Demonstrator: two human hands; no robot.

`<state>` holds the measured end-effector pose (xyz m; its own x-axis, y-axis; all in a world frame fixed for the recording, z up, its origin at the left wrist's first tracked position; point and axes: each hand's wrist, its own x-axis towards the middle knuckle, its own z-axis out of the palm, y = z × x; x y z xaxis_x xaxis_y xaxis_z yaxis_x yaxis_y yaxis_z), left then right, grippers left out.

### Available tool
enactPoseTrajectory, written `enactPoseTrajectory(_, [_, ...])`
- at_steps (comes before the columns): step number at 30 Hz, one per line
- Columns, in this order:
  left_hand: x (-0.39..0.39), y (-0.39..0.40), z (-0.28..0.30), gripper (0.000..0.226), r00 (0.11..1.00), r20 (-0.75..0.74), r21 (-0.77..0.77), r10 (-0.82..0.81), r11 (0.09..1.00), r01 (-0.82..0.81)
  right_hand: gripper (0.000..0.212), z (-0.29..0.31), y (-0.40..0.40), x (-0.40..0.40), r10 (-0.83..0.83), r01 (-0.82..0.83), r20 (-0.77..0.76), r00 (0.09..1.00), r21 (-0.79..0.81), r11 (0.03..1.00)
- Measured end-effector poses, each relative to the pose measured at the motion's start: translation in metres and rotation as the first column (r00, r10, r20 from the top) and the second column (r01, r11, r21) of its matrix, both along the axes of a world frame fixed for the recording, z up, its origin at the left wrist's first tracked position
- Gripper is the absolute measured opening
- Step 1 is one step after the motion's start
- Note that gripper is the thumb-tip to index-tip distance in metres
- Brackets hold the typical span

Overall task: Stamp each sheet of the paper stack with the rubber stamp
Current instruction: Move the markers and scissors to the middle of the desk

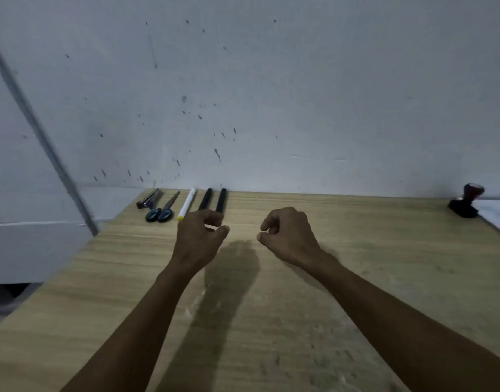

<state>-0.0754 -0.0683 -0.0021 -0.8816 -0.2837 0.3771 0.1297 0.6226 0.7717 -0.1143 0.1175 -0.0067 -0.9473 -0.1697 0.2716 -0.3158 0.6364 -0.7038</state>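
Note:
The rubber stamp (468, 201), dark with a rounded knob handle, stands at the far right of the wooden table (299, 306) near the wall. Just right of it lies the white paper stack (496, 215), cut off by the frame edge. My left hand (199, 236) and my right hand (288, 234) hover side by side over the middle of the table, fingers loosely curled, nothing held. Both hands are well left of the stamp and the paper.
Along the back edge at the left lie a small dark tool (148, 200), scissors (162, 210), a white marker with a yellow end (186, 204) and two black pens (213, 200). A grey speckled wall (271, 108) rises right behind the table. The table's left edge runs diagonally.

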Motion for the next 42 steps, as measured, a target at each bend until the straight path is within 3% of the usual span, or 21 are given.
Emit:
enactPoseTrajectory(9, [-0.062, -0.054, -0.005, 0.012, 0.979, 0.055, -0.182, 0.198, 0.966, -0.185, 0.010, -0.009, -0.072, -0.070, -0.018, 0.013, 0.091, 0.996, 0.063, 0.998])
enactPoseTrajectory(16, [-0.128, -0.070, -0.013, 0.020, 0.955, 0.116, -0.454, 0.272, 0.870, -0.192, 0.019, -0.010, -0.119, -0.125, -0.080, 0.057, 0.144, 0.986, 0.159, 0.986])
enactPoseTrajectory(21, [-0.162, -0.075, -0.018, 0.029, 0.920, 0.239, -0.553, 0.309, 0.822, -0.132, 0.023, -0.012, -0.143, -0.150, -0.115, 0.072, 0.171, 0.978, 0.236, 0.969])
enactPoseTrajectory(32, [-0.176, -0.073, -0.016, 0.031, 0.905, 0.320, -0.398, 0.279, 0.907, -0.139, 0.021, -0.007, -0.135, -0.164, -0.066, 0.011, 0.220, 0.973, 0.241, 0.970])
enactPoseTrajectory(42, [-0.079, -0.006, 0.006, 0.020, 0.932, 0.357, -0.023, 0.063, 0.998, -0.059, 0.024, -0.003, -0.042, -0.075, -0.165, 0.123, 0.211, 0.963, 0.198, 0.972])
